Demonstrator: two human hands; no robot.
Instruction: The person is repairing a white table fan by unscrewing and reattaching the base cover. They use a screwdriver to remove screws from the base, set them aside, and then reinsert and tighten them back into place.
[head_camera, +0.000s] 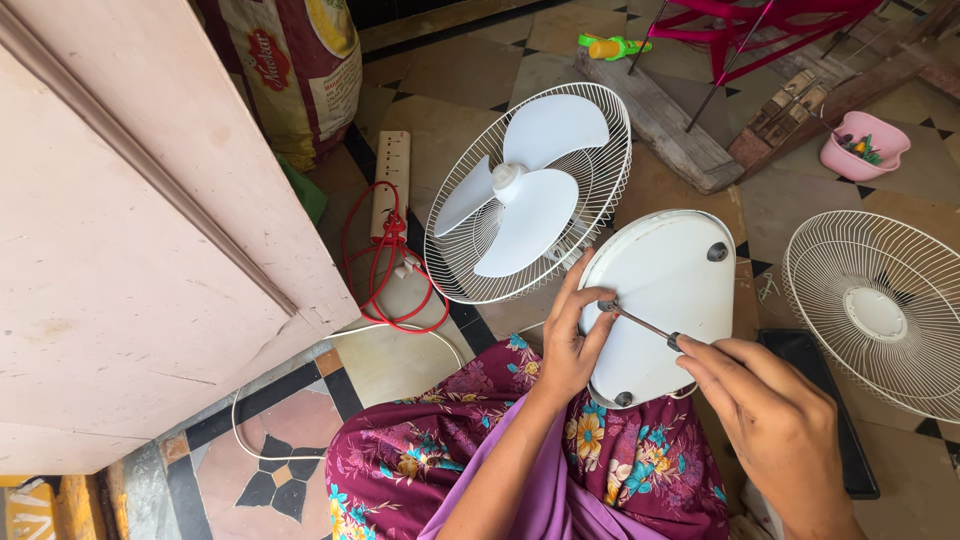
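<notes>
Fan base (665, 290), white and rounded, underside turned up, is resting tilted over the person's lap, just right of the fan head. Head view: the left hand (570, 345) is gripping the base at its left edge, fingers curled loosely round the rim and the thumb lying on the flat face beside the tool's tip. The right hand (770, 415) is closing its fingers around the dark handle of a screwdriver (640, 323), whose thin metal shaft is running up and left, the tip touching the face of the base near the left thumb. Two dark round feet are showing on the base, one at the upper right and one at the lower edge. The fan head (530, 190), with three white blades inside a white wire guard, is leaning just beside the base on the tiled floor (450, 90). A separate wire guard (880, 310) is lying on the floor at the right, well apart from the hands. A red cable (375, 260) is looping near a cream power strip (392, 180). A large printed sack (300, 60), cream with red and yellow patches, is standing at the upper left behind a pale pink cabinet door (130, 250). A pink bowl (865, 145) is sitting at the upper right.
</notes>
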